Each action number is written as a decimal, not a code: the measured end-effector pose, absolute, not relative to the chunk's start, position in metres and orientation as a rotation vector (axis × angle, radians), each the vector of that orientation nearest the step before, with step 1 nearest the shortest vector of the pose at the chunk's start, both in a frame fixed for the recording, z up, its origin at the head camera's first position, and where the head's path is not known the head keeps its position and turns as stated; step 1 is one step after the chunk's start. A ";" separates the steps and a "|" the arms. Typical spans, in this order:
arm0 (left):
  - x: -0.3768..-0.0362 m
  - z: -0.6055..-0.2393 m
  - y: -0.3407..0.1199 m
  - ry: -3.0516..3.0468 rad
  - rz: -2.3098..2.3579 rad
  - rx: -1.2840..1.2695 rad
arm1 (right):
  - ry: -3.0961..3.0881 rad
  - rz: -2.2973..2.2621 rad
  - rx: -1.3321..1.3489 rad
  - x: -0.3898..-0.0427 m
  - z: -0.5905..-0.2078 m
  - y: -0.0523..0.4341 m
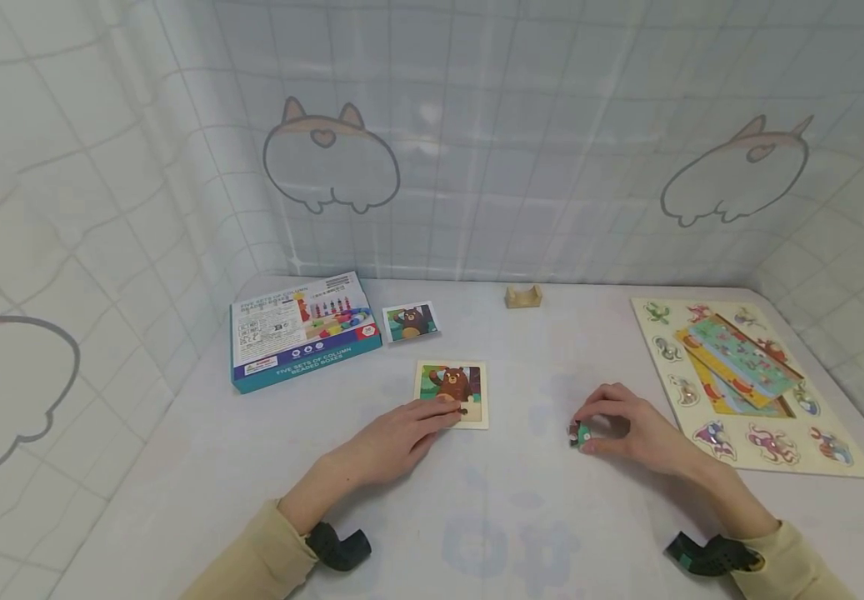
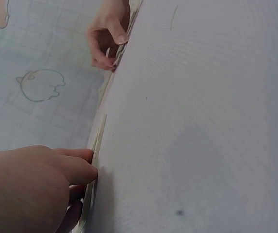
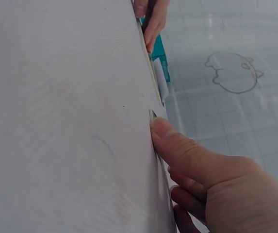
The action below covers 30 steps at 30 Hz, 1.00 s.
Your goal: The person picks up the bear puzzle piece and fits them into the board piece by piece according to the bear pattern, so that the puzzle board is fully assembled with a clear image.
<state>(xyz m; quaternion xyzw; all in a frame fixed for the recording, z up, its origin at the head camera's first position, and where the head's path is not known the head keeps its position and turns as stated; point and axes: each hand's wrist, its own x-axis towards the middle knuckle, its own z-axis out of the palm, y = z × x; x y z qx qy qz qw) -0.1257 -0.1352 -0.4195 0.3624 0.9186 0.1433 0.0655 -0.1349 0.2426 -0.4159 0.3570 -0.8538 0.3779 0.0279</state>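
Observation:
A small square jigsaw puzzle [image 1: 480,375] with a brown bear picture lies in the middle of the table, its lower right part bare wood. My left hand [image 1: 407,433] rests on its lower left, fingers extended across it and covering part of the picture. In the left wrist view, the fingertips touch the thin board's edge [image 2: 99,145]. To the right of the board, my right hand [image 1: 630,425] pinches a small green and brown puzzle piece [image 1: 584,434] between thumb and fingers, low over the table. The right wrist view shows only a sliver of this piece [image 3: 152,115] beyond the thumb.
Behind the puzzle lies a bear picture card [image 1: 411,322], beside a beaded-toy box [image 1: 304,329] on the left. A small wooden holder [image 1: 523,297] stands at the back. On the right, a large animal puzzle board [image 1: 701,312] bears colourful cards [image 1: 746,362].

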 end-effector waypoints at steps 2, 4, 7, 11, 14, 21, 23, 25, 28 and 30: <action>-0.126 -0.419 -0.135 2.772 0.437 1.091 | -2.648 1.152 1.071 -0.138 -0.422 0.245; -0.125 -0.420 -0.136 2.773 0.439 1.092 | -2.654 1.139 1.055 -0.141 -0.430 0.248; -0.125 -0.420 -0.136 2.775 0.438 1.098 | -2.662 1.119 1.045 -0.146 -0.439 0.252; -0.125 -0.420 -0.136 2.778 0.436 1.102 | -2.663 1.109 1.060 -0.148 -0.442 0.256; -0.125 -0.420 -0.135 2.780 0.436 1.101 | -2.657 1.100 1.065 -0.149 -0.442 0.256; -0.125 -0.421 -0.136 2.790 0.404 1.109 | -2.642 1.080 1.038 -0.148 -0.439 0.251; -0.125 -0.421 -0.136 2.795 0.395 1.111 | -2.612 1.073 1.045 -0.149 -0.439 0.247; -0.125 -0.421 -0.136 2.796 0.392 1.115 | -2.580 1.061 1.051 -0.150 -0.439 0.243; -0.125 -0.420 -0.136 2.791 0.398 1.116 | -2.553 1.023 1.058 -0.153 -0.441 0.234; -0.125 -0.419 -0.136 2.785 0.408 1.119 | -2.556 0.994 1.068 -0.155 -0.441 0.225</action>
